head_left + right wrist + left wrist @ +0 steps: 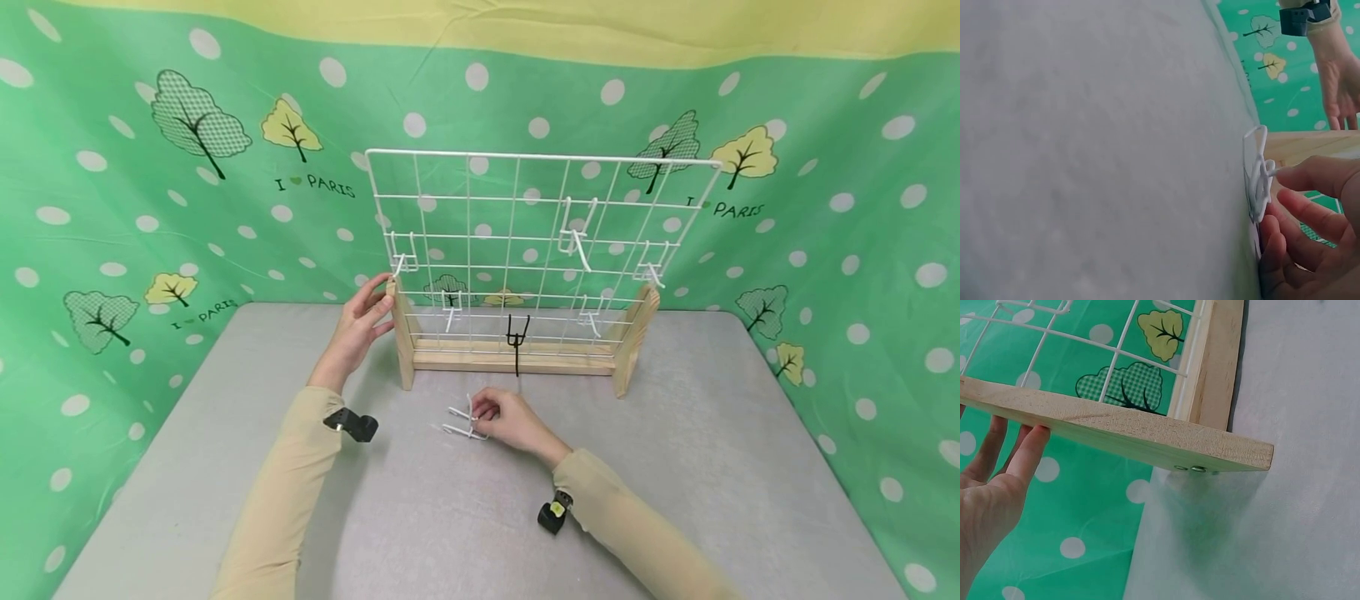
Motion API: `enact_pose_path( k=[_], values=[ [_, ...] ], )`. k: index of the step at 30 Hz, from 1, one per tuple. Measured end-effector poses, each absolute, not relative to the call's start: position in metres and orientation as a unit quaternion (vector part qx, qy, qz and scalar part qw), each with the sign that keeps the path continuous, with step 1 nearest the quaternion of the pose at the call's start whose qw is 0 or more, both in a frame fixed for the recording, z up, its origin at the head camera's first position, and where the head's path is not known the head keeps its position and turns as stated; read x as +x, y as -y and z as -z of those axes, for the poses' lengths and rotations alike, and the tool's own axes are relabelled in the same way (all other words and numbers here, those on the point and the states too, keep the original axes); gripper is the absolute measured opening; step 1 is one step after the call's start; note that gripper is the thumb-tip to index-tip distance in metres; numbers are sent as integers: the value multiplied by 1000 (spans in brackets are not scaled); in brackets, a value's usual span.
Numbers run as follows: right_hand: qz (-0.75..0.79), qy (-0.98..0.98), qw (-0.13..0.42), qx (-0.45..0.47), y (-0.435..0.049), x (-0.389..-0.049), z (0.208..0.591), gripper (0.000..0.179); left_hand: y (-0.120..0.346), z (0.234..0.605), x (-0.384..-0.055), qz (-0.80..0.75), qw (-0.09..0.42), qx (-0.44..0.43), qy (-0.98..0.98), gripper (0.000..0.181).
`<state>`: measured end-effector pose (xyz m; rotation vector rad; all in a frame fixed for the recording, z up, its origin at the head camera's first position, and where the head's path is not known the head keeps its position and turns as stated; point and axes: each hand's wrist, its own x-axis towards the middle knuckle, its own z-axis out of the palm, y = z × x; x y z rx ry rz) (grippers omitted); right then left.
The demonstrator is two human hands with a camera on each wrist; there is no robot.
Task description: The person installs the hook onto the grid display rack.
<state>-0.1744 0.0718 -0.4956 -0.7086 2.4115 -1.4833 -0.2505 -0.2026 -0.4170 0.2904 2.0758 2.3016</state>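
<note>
My right hand (pixel 513 421) pinches a white wire hook (pixel 471 432) between thumb and fingertips, low over the grey table in front of the rack. In the right wrist view, the hook (pixel 1261 178) appears close to the tabletop; whether it touches cannot be told. With fingers mostly straight, my left hand (pixel 360 329) touches the left wooden upright (pixel 403 342) of a stand that holds a tilted white wire grid (pixel 513 196). The left wrist view shows the fingertips against the outer face of that upright (pixel 1116 428).
Several white hooks hang on the grid, one at its upper right (pixel 576 242). A black hook (pixel 517 340) hangs low in the middle. The right upright (pixel 636 342) and bottom bar (pixel 517 362) are wooden. Behind stands a green patterned curtain (pixel 480 100). The grey table (pixel 742 467) extends both sides.
</note>
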Motion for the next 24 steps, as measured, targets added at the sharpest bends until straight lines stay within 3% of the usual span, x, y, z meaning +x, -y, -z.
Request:
enact_pose_path(
  k=[24],
  values=[
    [511,-798,159,-277,-73,-166,490,18,203,417,-250,-738,15,92,-668,50]
  ],
)
